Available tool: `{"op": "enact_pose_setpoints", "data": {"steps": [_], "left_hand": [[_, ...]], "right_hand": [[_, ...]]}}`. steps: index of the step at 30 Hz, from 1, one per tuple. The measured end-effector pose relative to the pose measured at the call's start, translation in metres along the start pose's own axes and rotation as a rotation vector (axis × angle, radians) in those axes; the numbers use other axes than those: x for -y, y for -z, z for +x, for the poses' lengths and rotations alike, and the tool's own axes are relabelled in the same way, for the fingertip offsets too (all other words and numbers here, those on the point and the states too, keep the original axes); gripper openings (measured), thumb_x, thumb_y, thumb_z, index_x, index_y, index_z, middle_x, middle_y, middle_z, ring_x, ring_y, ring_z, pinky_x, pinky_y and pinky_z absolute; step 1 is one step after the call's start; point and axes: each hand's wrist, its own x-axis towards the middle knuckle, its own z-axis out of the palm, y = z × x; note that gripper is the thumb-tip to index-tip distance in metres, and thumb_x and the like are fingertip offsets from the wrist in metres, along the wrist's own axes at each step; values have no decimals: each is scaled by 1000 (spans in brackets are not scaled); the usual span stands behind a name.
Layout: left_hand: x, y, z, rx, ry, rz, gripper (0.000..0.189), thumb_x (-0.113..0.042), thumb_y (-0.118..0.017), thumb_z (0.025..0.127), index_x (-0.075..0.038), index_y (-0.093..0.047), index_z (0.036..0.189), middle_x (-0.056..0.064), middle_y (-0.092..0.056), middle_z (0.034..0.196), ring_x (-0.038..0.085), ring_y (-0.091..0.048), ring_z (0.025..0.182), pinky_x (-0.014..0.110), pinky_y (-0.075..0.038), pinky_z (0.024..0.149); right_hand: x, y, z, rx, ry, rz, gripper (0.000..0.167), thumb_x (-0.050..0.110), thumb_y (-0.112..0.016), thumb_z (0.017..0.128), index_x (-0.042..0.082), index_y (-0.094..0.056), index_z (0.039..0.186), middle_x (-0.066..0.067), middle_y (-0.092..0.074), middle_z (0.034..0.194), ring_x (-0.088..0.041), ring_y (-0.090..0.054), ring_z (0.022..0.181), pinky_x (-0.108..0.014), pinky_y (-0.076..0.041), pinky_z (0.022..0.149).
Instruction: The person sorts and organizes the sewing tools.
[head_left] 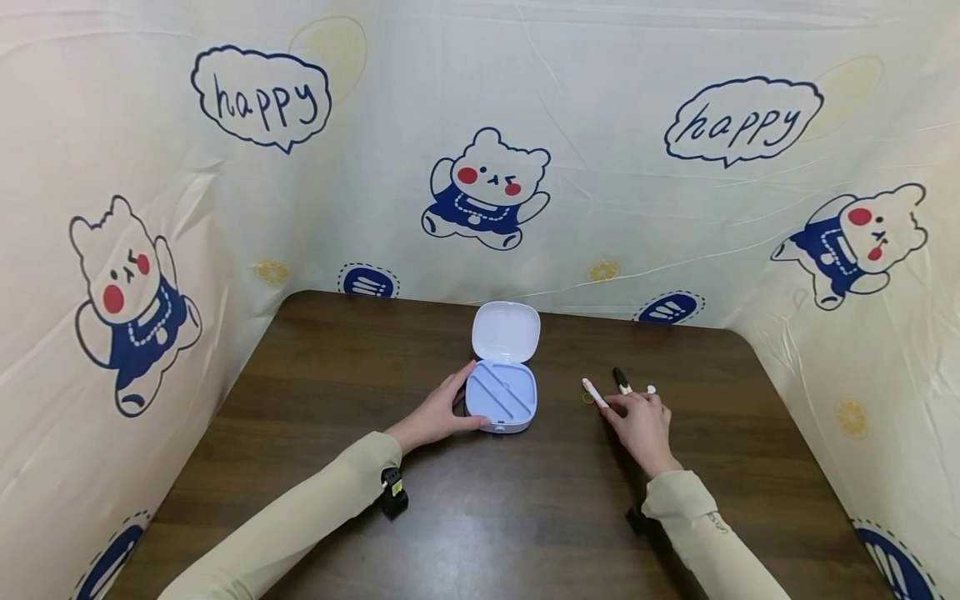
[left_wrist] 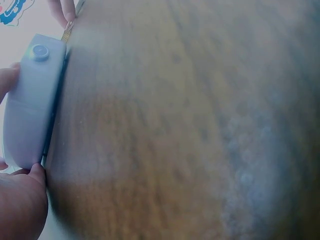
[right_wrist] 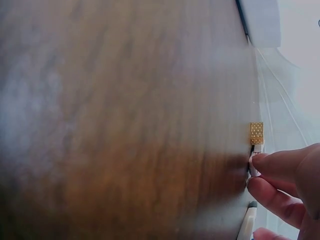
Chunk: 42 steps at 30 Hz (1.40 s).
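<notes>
A light-blue case (head_left: 501,392) stands on the table with its white lid (head_left: 506,332) tipped back; a slanted divider crosses its inside. My left hand (head_left: 435,419) grips the case from the left, thumb at the front near its round button (left_wrist: 40,52) and fingers along the far left side. Off to the right, my right hand (head_left: 643,427) pinches a slim pinkish-white stick (head_left: 594,392) between thumb and fingers, low over the table. A gold ring-shaped piece (head_left: 587,399) with a dotted surface lies beside the stick's far end.
Just beyond the right hand lie a dark-tipped piece with a pale body (head_left: 622,382) and a small white round-ended piece (head_left: 651,389). A brown wooden table (head_left: 360,350) carries everything. Printed cloth (head_left: 600,100) hangs behind it and at both sides.
</notes>
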Motion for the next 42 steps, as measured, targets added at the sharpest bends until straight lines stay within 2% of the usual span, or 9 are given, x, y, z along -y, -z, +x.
{"op": "enact_pose_setpoints", "data": {"steps": [5, 14, 23, 31, 42], "left_hand": [[0, 0, 0, 2, 7, 2, 108, -33, -85, 89, -11, -15, 168, 18, -21, 170, 30, -26, 156, 45, -31, 124], [-1, 1, -1, 8, 20, 10, 109, -34, -85, 89, -13, -14, 168, 17, -20, 170, 30, -26, 156, 46, -30, 125], [-1, 2, 0, 3, 18, 16, 109, -36, -85, 88, -13, -15, 168, 17, -21, 170, 30, -25, 156, 46, -30, 125], [0, 1, 1, 5, 20, 17, 109, -36, -85, 89, -14, -15, 168, 16, -21, 171, 30, -26, 156, 46, -31, 124], [0, 0, -1, -1, 23, 16, 109, -36, -85, 89, -14, -15, 168, 17, -21, 170, 30, -27, 155, 46, -31, 124]], "right_hand": [[0, -1, 0, -4, 3, -9, 21, 21, -77, 94, 8, -81, 111, -20, -75, 117, -46, -53, 120, -71, -32, 102], [0, -3, -1, -34, 9, -2, 16, 21, -78, 93, 9, -82, 103, -17, -77, 107, -44, -55, 115, -70, -31, 102], [2, -2, -1, -86, 26, 20, 18, 21, -79, 93, 8, -83, 104, -17, -78, 107, -41, -55, 116, -67, -30, 104], [8, 1, -3, -136, 56, 60, 15, 20, -80, 92, 9, -83, 103, -12, -80, 99, -42, -58, 121, -67, -29, 106], [18, 2, -3, -181, 98, 119, 16, 17, -83, 90, 10, -84, 105, -9, -80, 89, -39, -58, 118, -65, -26, 109]]}}
